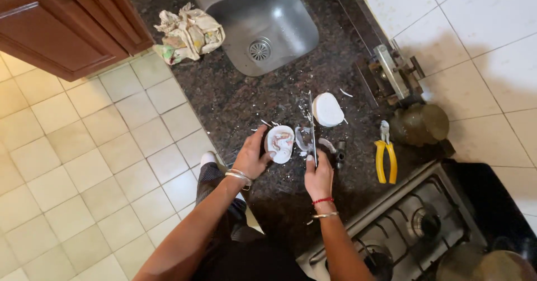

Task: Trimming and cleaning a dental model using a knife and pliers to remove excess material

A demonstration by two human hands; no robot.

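Head view shows the left hand (250,159) pinching a white oval shell (279,143) on the dark counter (235,102), while the right hand (318,176) grips a long blade (311,125) pointing to 12 o'clock. Steady strokes and pinned-down work suit this best; yellow pliers (386,159) lie at 3 o'clock.

One head-worn camera looks steeply down—fairly near (arm's reach)—over the dark counter (235,102).

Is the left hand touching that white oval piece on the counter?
Touching. The head view shows the left hand with its fingers wrapped against the edge of the white oval piece.
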